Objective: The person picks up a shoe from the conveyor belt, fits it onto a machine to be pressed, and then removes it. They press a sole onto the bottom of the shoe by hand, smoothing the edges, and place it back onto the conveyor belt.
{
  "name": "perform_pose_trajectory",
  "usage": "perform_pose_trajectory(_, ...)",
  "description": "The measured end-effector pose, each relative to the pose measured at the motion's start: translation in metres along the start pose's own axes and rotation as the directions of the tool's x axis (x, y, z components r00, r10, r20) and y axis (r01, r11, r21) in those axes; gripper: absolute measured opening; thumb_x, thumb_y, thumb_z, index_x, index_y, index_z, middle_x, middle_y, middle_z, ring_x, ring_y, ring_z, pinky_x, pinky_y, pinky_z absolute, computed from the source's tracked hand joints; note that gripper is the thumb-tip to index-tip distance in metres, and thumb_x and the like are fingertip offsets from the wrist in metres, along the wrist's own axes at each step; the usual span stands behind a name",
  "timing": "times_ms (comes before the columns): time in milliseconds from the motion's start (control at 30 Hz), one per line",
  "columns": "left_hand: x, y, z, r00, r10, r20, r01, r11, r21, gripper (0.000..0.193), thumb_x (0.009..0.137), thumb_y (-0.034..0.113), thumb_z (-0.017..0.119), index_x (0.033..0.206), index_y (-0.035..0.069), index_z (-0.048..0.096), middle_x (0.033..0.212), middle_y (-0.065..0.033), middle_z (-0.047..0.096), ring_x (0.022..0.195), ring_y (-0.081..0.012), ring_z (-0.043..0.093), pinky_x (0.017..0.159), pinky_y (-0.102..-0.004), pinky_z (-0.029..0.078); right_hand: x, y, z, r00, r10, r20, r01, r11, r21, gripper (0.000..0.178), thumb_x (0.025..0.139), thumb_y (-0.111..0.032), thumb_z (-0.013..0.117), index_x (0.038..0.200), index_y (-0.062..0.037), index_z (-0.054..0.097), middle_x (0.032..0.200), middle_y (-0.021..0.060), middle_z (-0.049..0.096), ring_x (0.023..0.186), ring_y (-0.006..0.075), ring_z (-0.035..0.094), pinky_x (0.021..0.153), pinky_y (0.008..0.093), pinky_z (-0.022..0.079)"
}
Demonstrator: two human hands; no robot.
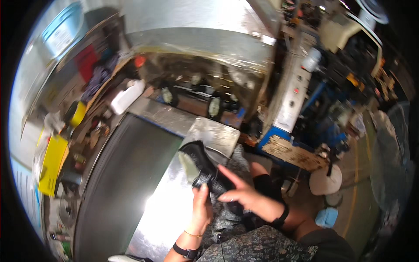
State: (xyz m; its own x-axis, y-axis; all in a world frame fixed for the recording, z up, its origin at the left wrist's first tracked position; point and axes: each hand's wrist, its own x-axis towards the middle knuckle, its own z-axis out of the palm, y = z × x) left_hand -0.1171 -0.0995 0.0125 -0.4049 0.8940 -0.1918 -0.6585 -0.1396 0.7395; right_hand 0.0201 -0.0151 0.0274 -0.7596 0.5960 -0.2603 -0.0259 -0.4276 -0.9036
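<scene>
A black shoe [203, 163] with a pale sole side is held tilted in front of my body. My left hand [201, 209] grips it from below, thumb pressed on its side near the middle. My right hand [246, 196] lies on the nearer end of the shoe, index finger stretched along it and thumb bent over it; its other fingers are hidden. Beneath the shoe's far end is a square metal plate [216, 133]. A shiny metal worktop [161, 205] lies left of my hands.
A dark conveyor belt [126, 161] runs along the left. Beyond it, a shelf bears a white jug [128, 97] and a yellow box [53, 165]. Ahead stands a metal machine hood [192, 35] with clear plastic sheeting. At right are a white-and-blue machine frame [290, 105] and a round stool [325, 180].
</scene>
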Motion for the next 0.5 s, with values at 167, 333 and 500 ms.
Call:
perform_pose_trajectory(167,-0.028,0.003,0.013,0.843,-0.138,0.519,-0.254,0.749,0.612,0.083,0.085,0.001,0.070,0.150,-0.002,0.019,0.144,-0.0226,0.043,0.133,-0.0267,0.044,0.109,-0.0363,0.036,-0.089,-0.096,-0.099,0.863,-0.339,-0.376,0.253,0.932,-0.259,0.090,0.067,-0.003,0.071,0.148,0.0001,0.033,0.151,0.0116,0.037,0.137,0.0183,0.037,0.111,0.0300,0.030)
perform_pose_trajectory(333,-0.060,-0.036,-0.066,0.975,-0.151,0.161,-0.003,0.721,0.693,0.056,0.087,-0.001,0.068,0.136,-0.009,0.042,0.111,-0.0138,0.067,0.098,-0.0153,0.063,0.091,-0.0288,0.049,-0.180,-0.171,-0.247,0.397,-0.864,-0.310,-0.171,0.262,-0.950,0.086,0.063,-0.010,0.082,0.142,-0.0082,0.047,0.142,0.0172,0.047,0.134,0.0284,0.043,0.109,0.0333,0.034)
perform_pose_trajectory(500,-0.073,-0.058,-0.111,0.967,-0.254,0.025,0.228,0.904,0.362,0.036,0.095,0.015,0.062,0.127,0.000,0.055,0.107,-0.0140,0.066,0.093,-0.0215,0.063,0.079,-0.0336,0.052,-0.230,-0.235,-0.347,0.206,-0.860,-0.466,-0.689,0.211,-0.693,0.079,0.061,-0.023,0.074,0.138,-0.0234,0.054,0.145,0.0312,0.037,0.118,0.0436,0.055,0.098,0.0434,0.047)
